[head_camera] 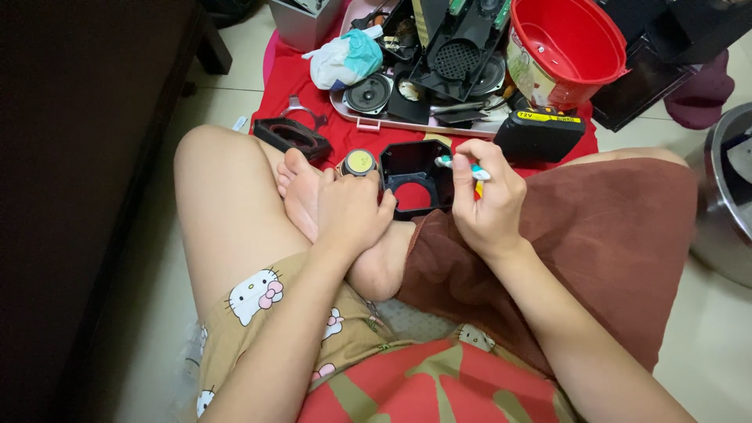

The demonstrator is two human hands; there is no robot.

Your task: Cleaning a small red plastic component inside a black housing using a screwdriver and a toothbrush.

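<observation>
So the black plastic housing [417, 178] sits right between both hands, propped on the crossed legs with its open side facing up toward the camera and a round cutout showing in its floor. The left hand [351, 211] is closed around the housing's left wall, fingers curled over the near corner, bracing it against the foot. The right hand [487, 202] is clamped on a small screwdriver [462, 166] with a white and teal handle, which lies roughly sideways, its tip end pointing left over the housing's right rim. That makes the right hand the nearer one to the opening, basically touching the rim.

Just beyond the left hand's fingertips there's a little round speaker part with a yellow centre [359, 161], almost touching the housing's far-left corner. Further out past both hands is a pink tray of speaker bits [374, 119], a red bucket [565, 48] and a black battery pack [539, 135] just beyond the right hand. Room is tight: knees on either side, brown cloth [611, 235] under the right wrist, clutter ahead. The open space is mostly straight up.
</observation>
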